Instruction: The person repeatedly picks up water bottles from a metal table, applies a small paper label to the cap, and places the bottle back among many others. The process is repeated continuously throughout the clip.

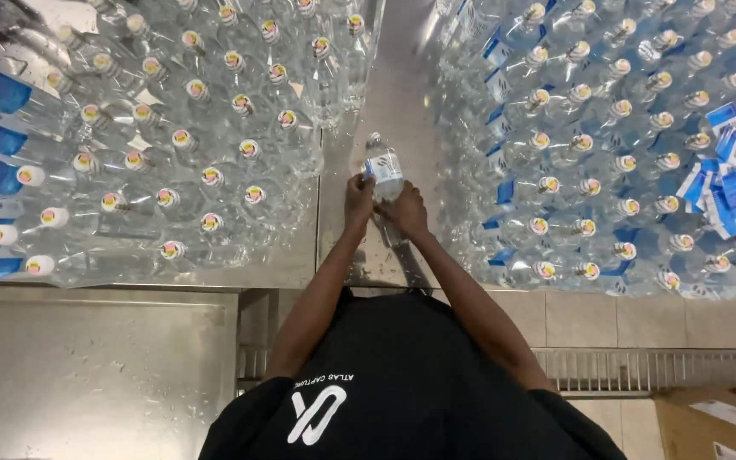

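Labelling step: both hands, left hand (358, 198) and right hand (405, 213), grasp one clear water bottle (384, 175) over the steel table (347, 255), between capped unlabelled bottles (206, 128) and labelled bottles (589, 145); the next move likely requires smoothing the blue label flat.

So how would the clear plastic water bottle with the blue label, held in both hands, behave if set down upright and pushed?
The clear plastic water bottle with the blue label looks tall and narrow, so it probably tips easily. Its round body would likely roll afterwards. It seems full, so probably heavy for its size.
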